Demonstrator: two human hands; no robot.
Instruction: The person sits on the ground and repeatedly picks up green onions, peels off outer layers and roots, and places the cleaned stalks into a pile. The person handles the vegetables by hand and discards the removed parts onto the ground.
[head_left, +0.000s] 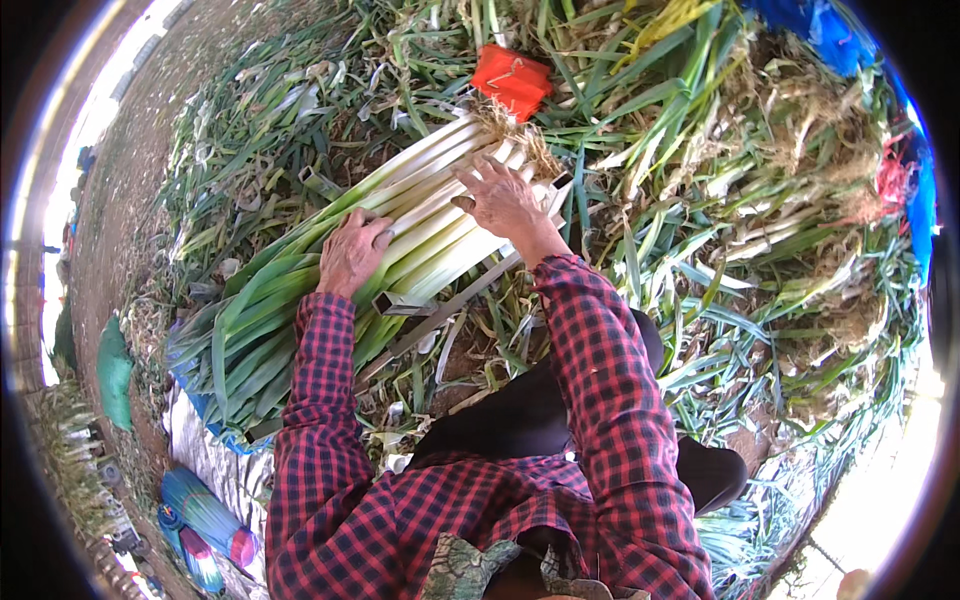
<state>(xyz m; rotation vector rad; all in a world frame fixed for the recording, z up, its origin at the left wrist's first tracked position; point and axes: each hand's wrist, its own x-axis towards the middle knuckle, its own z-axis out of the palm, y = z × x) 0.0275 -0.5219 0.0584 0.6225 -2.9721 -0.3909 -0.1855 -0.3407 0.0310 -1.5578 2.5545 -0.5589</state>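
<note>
A row of long leeks or large green onions (442, 217) lies side by side before me on a metal frame. Their white shanks and roots (536, 146) point to the upper right. The green leaves (262, 330) fan out to the lower left. My left hand (352, 251) rests where white turns to green, with fingers curled over the stalks; whether it grips any is hidden. Nearer the roots, my right hand (499, 199) lies across the white shanks with its fingers apart. Square metal tube ends (405, 304) of the frame stick up beside the stalks.
An orange-red folded packet (512, 79) lies just beyond the roots. Heaps of untrimmed stalks (795, 225) cover the ground on the right. Loose leaf scraps (277, 127) are piled at the upper left. Blue-green wrapped bundles (206, 514) and a green sack (114, 373) are at the lower left.
</note>
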